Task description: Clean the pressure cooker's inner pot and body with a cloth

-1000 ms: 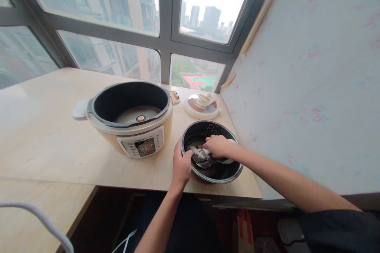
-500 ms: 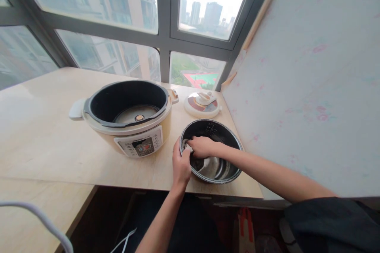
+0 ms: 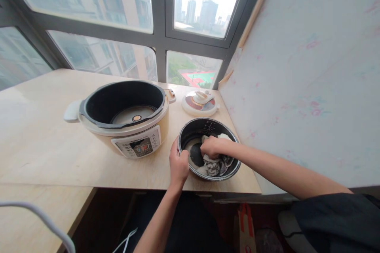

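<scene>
A dark inner pot (image 3: 190, 130) stands near the front right of the wooden counter. My left hand (image 3: 179, 164) grips its left rim, thumb inside and fingers outside. Inside the pot, my right hand (image 3: 211, 147) is closed on a crumpled, stained cloth (image 3: 213, 167), which lies bunched against the bottom and right wall. Part of the cloth is hidden under that hand. To the left is the cooker body (image 3: 135, 122) of an electric pressure cooker, open on top. Its round lid (image 3: 199, 104) rests on the counter behind the pot.
The wooden counter (image 3: 38, 134) runs along the window, and a papered wall (image 3: 303, 67) borders it on the right. A pale cable (image 3: 44, 217) curves across the lower left. Below the front edge stands a paper bag (image 3: 246, 231) with red handles.
My right hand has moved right and slightly down inside the pot, away from the left wall, bunching the cloth. My left hand still holds the rim. The view has shifted slightly.
</scene>
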### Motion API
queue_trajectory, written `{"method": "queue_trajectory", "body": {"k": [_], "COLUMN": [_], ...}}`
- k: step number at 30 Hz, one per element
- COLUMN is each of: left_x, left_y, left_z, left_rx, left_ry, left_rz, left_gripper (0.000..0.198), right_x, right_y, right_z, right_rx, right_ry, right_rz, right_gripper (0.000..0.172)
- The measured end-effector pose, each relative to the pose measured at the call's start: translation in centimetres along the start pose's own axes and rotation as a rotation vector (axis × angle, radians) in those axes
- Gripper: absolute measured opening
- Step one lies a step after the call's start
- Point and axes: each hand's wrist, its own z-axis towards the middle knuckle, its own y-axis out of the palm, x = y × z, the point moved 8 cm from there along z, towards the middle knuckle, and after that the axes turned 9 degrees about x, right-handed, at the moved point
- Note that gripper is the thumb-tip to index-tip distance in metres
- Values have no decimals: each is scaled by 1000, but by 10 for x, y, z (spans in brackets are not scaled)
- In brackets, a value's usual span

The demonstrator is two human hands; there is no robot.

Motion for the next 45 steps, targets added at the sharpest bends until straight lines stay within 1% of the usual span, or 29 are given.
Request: {"method": "queue_trajectory", "body": {"k": [2,4,6,8,11,14,15,16,18,20,21,22,23,24,26,31,33,36,39,42,45], "left_x": [-2,-4,-5,-5,-8,-10,-10,-10,-10,-13,-14,-16,-17,-18,-18,-13,-9,-4,-2,-2,-5], "left_y": [0,0,1,1,1,1,2,2,2,1,1,0,0,0,0,-1,-1,2,2,1,2], "left_z": [0,1,1,1,0,-1,-1,-1,-1,-1,-1,-2,-2,-2,-2,-2,-1,-1,0,0,1], "left_rx": [-5,-8,-7,-3,2,10,13,16,24,48,65,82,97,108,121,121,87,-2,-38,-39,-47], "left_ry": [-8,-21,-25,-16,-12,-18,-16,-13,-13,-42,-62,-83,-100,-111,-116,-109,-91,-68,-59,-47,-63], "left_rz": [14,23,22,14,-3,-23,-27,-30,-34,-43,-48,-51,-53,-51,-46,-30,-19,-3,1,-16,-9], "left_gripper": [50,54,57,58,57,49,45,43,43,45,46,46,47,47,46,40,38,39,51,56,60], "right_x": [3,2,1,2,8,13,12,10,6,1,-3,-6,-10,-13,-19,-32,-30,-16,7,33,57], "right_y": [3,-1,-7,-14,-23,-28,-28,-28,-25,-16,-13,-11,-12,-16,-28,-58,-63,-70,-76,-82,-90], "right_z": [1,1,1,2,5,9,9,10,8,2,-3,-8,-14,-20,-32,-70,-86,-107,-120,-124,-120], "right_rx": [-68,-73,-31,23,103,171,192,212,238,246,246,246,252,254,245,166,154,194,277,412,608], "right_ry": [-11,-14,-10,-2,13,14,10,18,91,219,273,298,292,260,132,-322,-421,-441,-409,-362,-313], "right_rz": [-57,-91,-97,-73,24,169,241,369,784,1247,1402,1473,1488,1463,1332,858,657,464,415,409,392], "right_gripper": [34,32,28,27,34,43,44,44,41,38,36,37,38,41,47,46,50,53,43,34,32]}}
